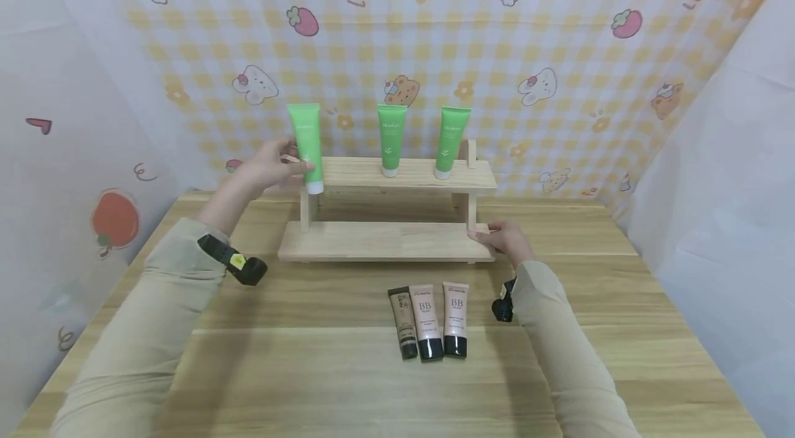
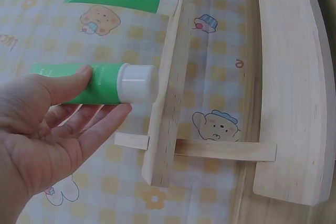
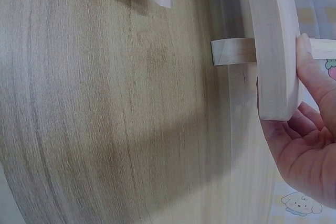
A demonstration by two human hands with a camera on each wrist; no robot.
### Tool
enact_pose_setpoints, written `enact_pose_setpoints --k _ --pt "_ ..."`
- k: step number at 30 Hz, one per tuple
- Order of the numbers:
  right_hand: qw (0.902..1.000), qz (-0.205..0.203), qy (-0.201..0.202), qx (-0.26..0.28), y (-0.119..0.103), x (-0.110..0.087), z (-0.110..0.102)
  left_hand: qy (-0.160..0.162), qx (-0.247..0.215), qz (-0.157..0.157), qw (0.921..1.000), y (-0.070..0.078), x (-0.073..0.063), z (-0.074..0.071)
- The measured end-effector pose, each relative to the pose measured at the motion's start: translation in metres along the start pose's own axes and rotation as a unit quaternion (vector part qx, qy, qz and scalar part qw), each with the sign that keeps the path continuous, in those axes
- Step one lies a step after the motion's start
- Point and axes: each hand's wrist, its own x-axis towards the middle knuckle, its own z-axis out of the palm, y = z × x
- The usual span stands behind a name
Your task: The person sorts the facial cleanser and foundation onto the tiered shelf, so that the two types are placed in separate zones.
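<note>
left hand [image 1: 273, 163]: fingers pinching a green tube [image 1: 306, 138], thumb on one side, other fingers on the opposite side. tube near upright, white cap [image 1: 315, 187] down, at the left end of the upper shelf [image 1: 354, 176]. can't tell if cap touches wood.

right hand [image 1: 508, 241]: fingers gripping the right end of the lower shelf [image 1: 385, 241], thumb on top, others underneath.

two more green tubes standing caps down on the upper shelf: middle one [image 1: 391, 138] well right of left fingers, right one [image 1: 452, 138] up and left of right fingers.

on the surface [image 1: 298, 355], nearer the person than the right fingers and left of them: brown tube [image 1: 404, 317], pink bb tube [image 1: 426, 317] right beside it, second pink bb tube [image 1: 456, 314] slightly apart, nearest those fingers. all lying flat, black caps toward the person.

checked cloth [image 1: 397, 45] behind both hands.
</note>
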Motion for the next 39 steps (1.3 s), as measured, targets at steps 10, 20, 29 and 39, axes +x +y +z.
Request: enact_pose_setpoints --k 10,20,29,39 --pt "1.0 0.005 0.004 0.006 -0.001 -0.002 0.001 0.056 -0.017 0.021 0.998 -0.003 0.016 0.009" --pt "0.9995 0.02 -0.007 0.025 0.003 0.007 0.0 0.105 -0.001 0.056 0.9929 -0.009 0.026 0.017" --pt "0.9994 0.024 -0.001 0.024 -0.003 0.001 0.002 0.125 -0.011 0.067 0.9899 -0.019 0.029 0.023" --pt "0.9996 0.022 0.0 0.019 0.0 0.003 0.001 0.115 -0.013 0.055 0.9917 -0.023 0.03 0.027"
